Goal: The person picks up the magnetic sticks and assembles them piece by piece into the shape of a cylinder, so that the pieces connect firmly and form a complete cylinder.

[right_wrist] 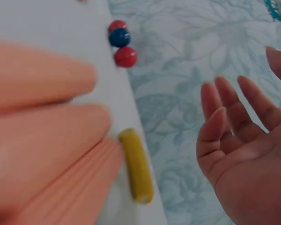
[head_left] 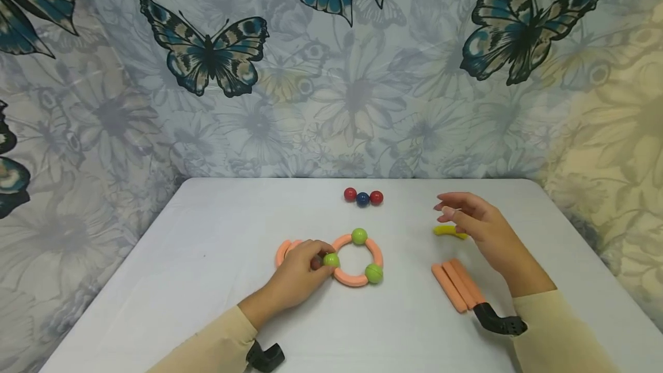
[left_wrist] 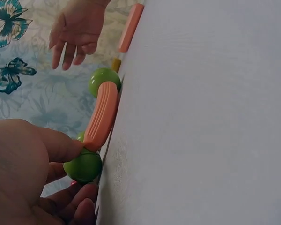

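Observation:
My left hand [head_left: 300, 272] pinches a green ball [head_left: 331, 260] between thumb and fingers. That ball is part of a ring of curved orange rods [head_left: 350, 280] and three green balls, lying on the white table. In the left wrist view, the thumb lies where the green ball [left_wrist: 83, 166] meets an orange rod [left_wrist: 103, 115]. More orange curved pieces [head_left: 282, 251] lie just behind the left hand, partly hidden by it. My right hand [head_left: 476, 223] is raised with loosely bent fingers and holds nothing. Beneath it in the head view is a curved yellow rod [head_left: 445, 230].
Three straight-looking orange rods [head_left: 457, 285] lie side by side near the right forearm. Two red balls and a blue ball [head_left: 362, 199] sit in a row toward the back of the table [head_left: 233, 212]. A butterfly-print cloth [head_left: 357, 131] hangs behind the table.

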`<state>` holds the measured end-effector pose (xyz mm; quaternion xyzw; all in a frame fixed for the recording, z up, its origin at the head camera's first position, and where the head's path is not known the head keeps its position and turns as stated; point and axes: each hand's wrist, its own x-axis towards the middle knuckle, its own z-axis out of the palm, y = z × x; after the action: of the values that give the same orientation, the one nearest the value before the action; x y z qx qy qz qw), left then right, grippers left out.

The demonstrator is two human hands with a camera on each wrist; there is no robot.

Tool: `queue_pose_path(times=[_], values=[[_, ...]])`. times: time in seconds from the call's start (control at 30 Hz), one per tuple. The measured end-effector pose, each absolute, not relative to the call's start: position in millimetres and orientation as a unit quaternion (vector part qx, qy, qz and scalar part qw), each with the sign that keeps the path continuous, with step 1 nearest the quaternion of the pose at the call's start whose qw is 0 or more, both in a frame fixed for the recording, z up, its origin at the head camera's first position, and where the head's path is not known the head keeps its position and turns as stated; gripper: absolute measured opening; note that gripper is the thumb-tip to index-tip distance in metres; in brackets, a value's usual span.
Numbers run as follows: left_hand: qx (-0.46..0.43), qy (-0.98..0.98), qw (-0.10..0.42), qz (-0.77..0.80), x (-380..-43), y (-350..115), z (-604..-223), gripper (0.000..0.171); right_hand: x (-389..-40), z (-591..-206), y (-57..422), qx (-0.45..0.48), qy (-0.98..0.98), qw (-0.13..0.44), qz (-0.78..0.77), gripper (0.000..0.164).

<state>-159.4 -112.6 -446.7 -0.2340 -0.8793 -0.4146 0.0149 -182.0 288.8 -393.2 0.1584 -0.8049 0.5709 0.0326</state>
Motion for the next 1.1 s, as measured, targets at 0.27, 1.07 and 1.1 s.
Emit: queue_pose_path(times=[0.27,1.07,1.1], values=[[-0.220,-0.876,0.018,-0.428,-159.3,-109.4,-453.1,0.021,-157.7,-428.9,332.8,0.140,-0.795,-0.056,0.587,0.033],[-0.201,-0.879,0.032,-0.430,-164.3,-114.5,-459.8,0.026,-156.2,-434.0,341.5,0.179,-0.876,-0.093,0.439,0.041],[-0.199,-0.880,0.032,-0.430,-164.2,-114.9,-460.0,0.026,-155.2,-432.2,339.5,0.166,-0.885,-0.091,0.426,0.040]])
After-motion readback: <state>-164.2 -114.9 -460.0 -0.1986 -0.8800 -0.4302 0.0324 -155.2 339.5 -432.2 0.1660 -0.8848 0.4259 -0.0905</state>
